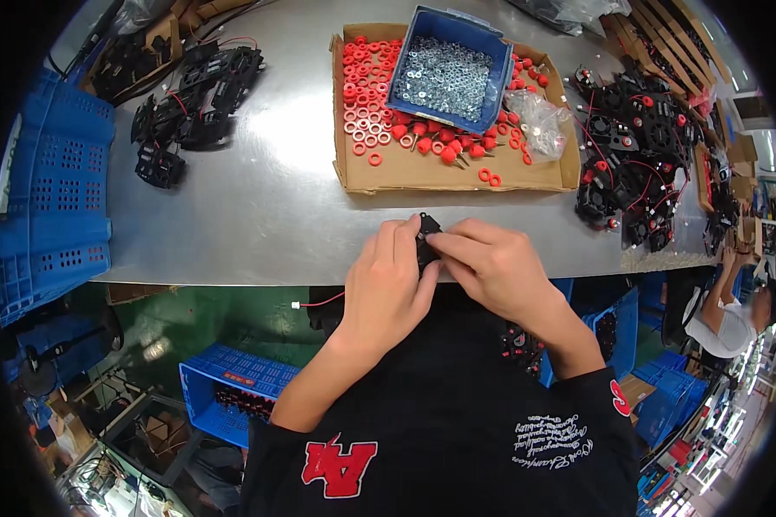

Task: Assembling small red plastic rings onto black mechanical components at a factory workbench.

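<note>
My left hand (383, 277) is closed around a black plastic part (428, 248), held up near the front edge of the metal table. A red wire with a white connector (297, 305) hangs out to the left below this hand. My right hand (502, 265) meets the part from the right, thumb and fingers pinched together at its face. Whatever lies between those fingertips is hidden or too small to name. Just beyond my hands stands a shallow cardboard tray (457, 179) with red rings (375, 159) and red knobs with metal studs (449, 155).
A blue bin (500, 90) of small metal nuts rests in the tray beside a clear plastic bag (539, 125). Black wired assemblies lie at left (203, 95) and right (638, 146). Blue crates stand at left (60, 189) and below the table (203, 405). A co-worker (724, 310) sits at far right.
</note>
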`<state>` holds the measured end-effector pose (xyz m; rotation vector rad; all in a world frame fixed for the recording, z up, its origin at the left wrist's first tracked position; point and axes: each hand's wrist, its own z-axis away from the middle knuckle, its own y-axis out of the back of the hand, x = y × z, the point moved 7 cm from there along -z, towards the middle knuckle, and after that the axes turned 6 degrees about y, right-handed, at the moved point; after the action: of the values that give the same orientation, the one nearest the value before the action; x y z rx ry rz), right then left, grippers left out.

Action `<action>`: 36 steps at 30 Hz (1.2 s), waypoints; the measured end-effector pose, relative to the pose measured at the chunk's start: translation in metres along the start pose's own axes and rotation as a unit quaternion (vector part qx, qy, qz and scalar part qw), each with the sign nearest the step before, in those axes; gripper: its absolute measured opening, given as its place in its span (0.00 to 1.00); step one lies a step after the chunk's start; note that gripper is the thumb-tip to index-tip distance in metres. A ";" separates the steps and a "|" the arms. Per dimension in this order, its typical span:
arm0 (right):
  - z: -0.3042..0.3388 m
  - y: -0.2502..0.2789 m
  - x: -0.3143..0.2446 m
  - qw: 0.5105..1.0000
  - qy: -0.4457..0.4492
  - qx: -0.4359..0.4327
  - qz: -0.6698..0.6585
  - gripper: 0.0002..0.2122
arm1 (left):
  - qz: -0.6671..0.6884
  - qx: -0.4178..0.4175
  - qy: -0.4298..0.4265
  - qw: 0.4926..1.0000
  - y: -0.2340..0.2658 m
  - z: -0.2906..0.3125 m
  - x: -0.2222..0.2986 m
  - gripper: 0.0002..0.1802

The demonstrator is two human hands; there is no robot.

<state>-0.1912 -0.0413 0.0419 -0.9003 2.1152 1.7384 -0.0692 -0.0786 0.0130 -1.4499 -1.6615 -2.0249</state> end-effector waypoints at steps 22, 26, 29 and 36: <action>-0.017 -0.006 -0.003 0.968 0.094 -0.165 0.161 0.09 | -0.016 -0.019 -0.016 1.000 -0.003 -0.005 0.002 0.29; -0.015 -0.006 -0.001 0.975 0.079 -0.156 0.134 0.10 | -0.023 -0.010 -0.019 1.000 -0.003 -0.003 0.000 0.29; -0.016 0.006 0.001 0.986 0.044 -0.086 0.136 0.11 | -0.017 -0.009 -0.011 1.000 -0.003 -0.002 -0.002 0.29; -0.005 0.000 0.002 0.983 0.094 -0.111 0.112 0.10 | -0.018 -0.011 -0.010 1.000 -0.001 -0.002 0.001 0.29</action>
<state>-0.1920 -0.0471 0.0416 -0.9502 2.2466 2.1127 -0.0720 -0.0797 0.0129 -1.4612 -1.6901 -2.0622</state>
